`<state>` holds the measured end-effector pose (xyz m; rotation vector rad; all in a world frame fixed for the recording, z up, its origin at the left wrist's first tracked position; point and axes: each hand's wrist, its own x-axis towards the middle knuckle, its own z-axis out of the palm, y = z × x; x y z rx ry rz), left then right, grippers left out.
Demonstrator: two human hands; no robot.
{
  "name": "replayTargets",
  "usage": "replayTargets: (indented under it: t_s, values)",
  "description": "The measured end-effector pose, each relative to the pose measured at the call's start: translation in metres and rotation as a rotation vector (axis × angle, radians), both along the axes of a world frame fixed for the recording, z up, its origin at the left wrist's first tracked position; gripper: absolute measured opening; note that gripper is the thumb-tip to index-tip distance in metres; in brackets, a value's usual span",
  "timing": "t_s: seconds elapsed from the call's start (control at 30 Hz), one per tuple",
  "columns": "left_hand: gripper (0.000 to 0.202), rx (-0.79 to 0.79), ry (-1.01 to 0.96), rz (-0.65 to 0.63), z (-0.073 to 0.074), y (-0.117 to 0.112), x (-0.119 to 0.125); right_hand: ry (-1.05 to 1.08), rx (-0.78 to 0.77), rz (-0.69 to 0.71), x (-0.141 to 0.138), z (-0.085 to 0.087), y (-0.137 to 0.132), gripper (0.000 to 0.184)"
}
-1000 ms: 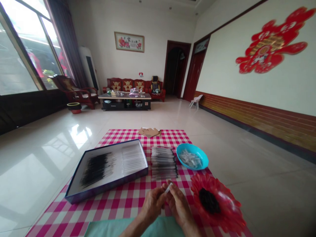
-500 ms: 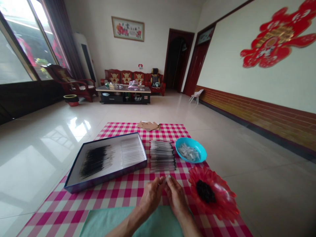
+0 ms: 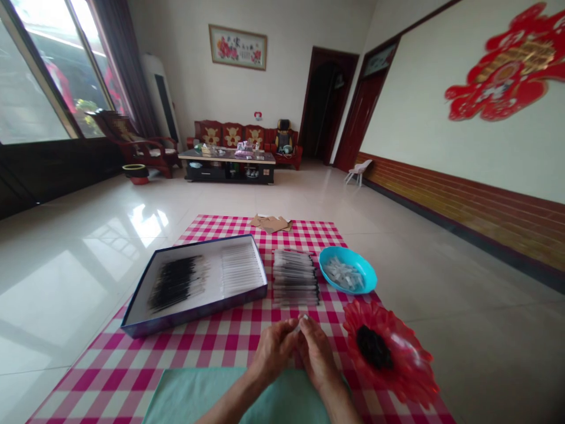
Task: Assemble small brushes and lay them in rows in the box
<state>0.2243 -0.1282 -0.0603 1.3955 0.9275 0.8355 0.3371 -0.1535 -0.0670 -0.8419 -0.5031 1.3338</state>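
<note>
My left hand (image 3: 274, 348) and my right hand (image 3: 316, 348) meet in front of me, fingertips pinched together. Between them shows a small whitish, see-through plastic piece (image 3: 302, 321), mostly covered by the fingers. Just beyond lies a row of pens (image 3: 295, 277) with clear barrels and dark ends. To their right, a blue bowl (image 3: 371, 281) holds small translucent pieces (image 3: 343, 274). Nearer my right hand sits a red flower-shaped dish (image 3: 410, 347) with small black parts (image 3: 374, 347) at its centre.
On the left a shallow box (image 3: 194, 318) contains black-filled thin tubes (image 3: 174, 284) and clear barrels (image 3: 241, 268). Torn cardboard (image 3: 271, 224) lies at the far edge of the checked tablecloth (image 3: 106, 371). A green cloth (image 3: 189, 391) is spread under my forearms.
The view has shifted slightly, so everything sits a little further right. Both hands stay together on the small piece, with only slight finger movement.
</note>
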Motion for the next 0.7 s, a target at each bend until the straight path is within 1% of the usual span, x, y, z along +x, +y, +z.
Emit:
replayTargets:
  t_s: [0.07, 0.1, 0.17, 0.2, 0.23, 0.3, 0.4, 0.47, 0.5, 0.53, 0.57, 0.6, 0.63, 0.7]
  values:
    - [0.024, 0.194, 0.102, 0.047, -0.001, -0.003, -0.001, -0.045, -0.054, -0.073, 0.0, -0.001, -0.001, 0.016]
    - [0.025, 0.248, 0.128, 0.042, -0.001, -0.005, -0.002, -0.067, -0.087, -0.114, 0.0, -0.001, -0.002, 0.018]
    - [0.028, 0.258, 0.111, 0.02, 0.003, -0.007, -0.005, -0.105, -0.145, -0.171, -0.002, 0.002, -0.004, 0.022]
    - [0.028, 0.214, 0.072, 0.007, 0.006, -0.007, -0.007, -0.118, -0.161, -0.181, -0.004, 0.005, -0.005, 0.023]
    - [0.027, 0.128, 0.014, -0.007, 0.011, -0.007, -0.009, -0.125, -0.165, -0.178, -0.007, 0.01, -0.006, 0.023]
    - [0.025, -0.157, -0.147, -0.085, 0.021, -0.004, -0.015, -0.111, -0.134, -0.137, -0.013, 0.022, -0.007, 0.021]
    - [0.029, -0.66, -0.402, -0.276, 0.034, 0.001, -0.026, -0.014, -0.05, -0.055, -0.015, 0.041, -0.004, 0.021]
    - [0.026, -0.925, -0.505, -0.379, 0.035, 0.0, -0.035, 0.096, 0.008, -0.097, -0.005, 0.052, 0.004, 0.019]
    - [0.025, -1.017, -0.538, -0.406, 0.032, -0.001, -0.039, 0.15, 0.035, -0.15, 0.003, 0.057, 0.008, 0.018]
    - [0.025, -1.079, -0.562, -0.414, 0.028, -0.003, -0.042, 0.191, 0.06, -0.19, 0.011, 0.061, 0.013, 0.018]
    - [0.026, -1.103, -0.577, -0.399, 0.023, -0.005, -0.044, 0.211, 0.075, -0.208, 0.018, 0.064, 0.017, 0.018]
    - [0.026, -1.091, -0.584, -0.362, 0.017, -0.006, -0.044, 0.207, 0.077, -0.193, 0.023, 0.067, 0.02, 0.018]
    - [0.027, -1.05, -0.581, -0.318, 0.012, -0.006, -0.043, 0.191, 0.065, -0.164, 0.025, 0.068, 0.022, 0.019]
    - [0.028, -0.917, -0.545, -0.244, 0.004, -0.003, -0.04, 0.136, 0.011, -0.114, 0.022, 0.066, 0.023, 0.023]
